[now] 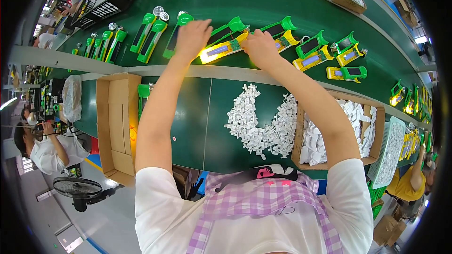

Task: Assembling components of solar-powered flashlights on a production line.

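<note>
Over the belt, my left hand (193, 37) has its fingers curled together beside a green-cased lamp (172, 44). What those fingers hold, if anything, is hidden. My right hand (262, 48) pinches the right end of an opened lamp's yellow half (221, 51), where a circuit board shows. That half glows brightly at its left end, near my left wrist. Its green cover (228, 29) lies just behind. Partly behind my right hand is another opened lamp (286, 41), also lit.
More opened lamps (311, 56) lie to the right, closed ones (149, 37) to the left. White plastic pieces (270, 134) are heaped on the near bench beside a filled cardboard box (312, 148). Another cardboard box (117, 127) and a fan (77, 188) are left. Other people work on both sides.
</note>
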`<state>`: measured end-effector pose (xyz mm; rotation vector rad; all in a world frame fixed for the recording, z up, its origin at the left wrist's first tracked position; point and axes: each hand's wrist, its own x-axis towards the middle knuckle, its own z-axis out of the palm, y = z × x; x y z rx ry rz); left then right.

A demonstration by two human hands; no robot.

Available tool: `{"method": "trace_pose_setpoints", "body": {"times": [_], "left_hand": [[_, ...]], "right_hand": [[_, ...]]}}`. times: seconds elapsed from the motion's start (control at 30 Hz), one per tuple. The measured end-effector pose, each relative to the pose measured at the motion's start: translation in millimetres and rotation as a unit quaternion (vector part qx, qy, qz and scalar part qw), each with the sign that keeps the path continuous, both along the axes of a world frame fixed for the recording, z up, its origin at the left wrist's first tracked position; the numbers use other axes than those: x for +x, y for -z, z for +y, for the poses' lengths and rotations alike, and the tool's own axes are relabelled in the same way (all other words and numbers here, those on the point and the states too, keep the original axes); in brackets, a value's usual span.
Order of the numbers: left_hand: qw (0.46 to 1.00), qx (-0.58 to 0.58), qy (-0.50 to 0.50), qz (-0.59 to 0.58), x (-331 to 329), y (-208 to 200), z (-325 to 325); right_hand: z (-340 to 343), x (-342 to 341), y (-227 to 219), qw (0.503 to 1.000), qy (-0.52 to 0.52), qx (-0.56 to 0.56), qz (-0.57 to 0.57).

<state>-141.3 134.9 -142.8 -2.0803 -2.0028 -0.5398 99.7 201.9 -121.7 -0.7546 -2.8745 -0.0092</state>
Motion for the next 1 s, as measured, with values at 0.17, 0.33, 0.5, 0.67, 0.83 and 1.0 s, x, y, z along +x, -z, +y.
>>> {"method": "trace_pose_setpoints", "body": {"times": [0.17, 0.33, 0.5, 0.67, 0.83, 1.0], "left_hand": [[0.971, -0.122, -0.025, -0.207, 21.9, -1.2, 5.6], [0.874, -0.088, 0.032, -0.477, 48.8, -56.6, -23.5], [0.677, -0.22, 0.016, -0.702, 101.4, -97.9, -44.8], [0.32, -0.296, 0.12, -0.892, 163.7, -74.2, -66.4], [0.373, -0.192, 0.021, -0.908, 208.4, -46.3, -83.3], [0.273, -0.149, -0.026, -0.95, 229.4, -40.0, -84.1]], "right_hand": [[3.3, 0.0, 6.1, 0.993, -0.034, 0.04, 0.108], [13.0, 19.7, -42.2, 0.994, -0.074, 0.061, 0.056], [16.1, 60.0, -88.8, 0.981, -0.162, 0.06, 0.087], [-6.1, 106.2, -99.3, 0.984, -0.145, -0.008, 0.108], [-46.5, 200.5, -112.9, 0.97, 0.126, -0.204, -0.05], [-80.8, 248.5, -64.1, 0.954, 0.161, -0.211, -0.14]]}}
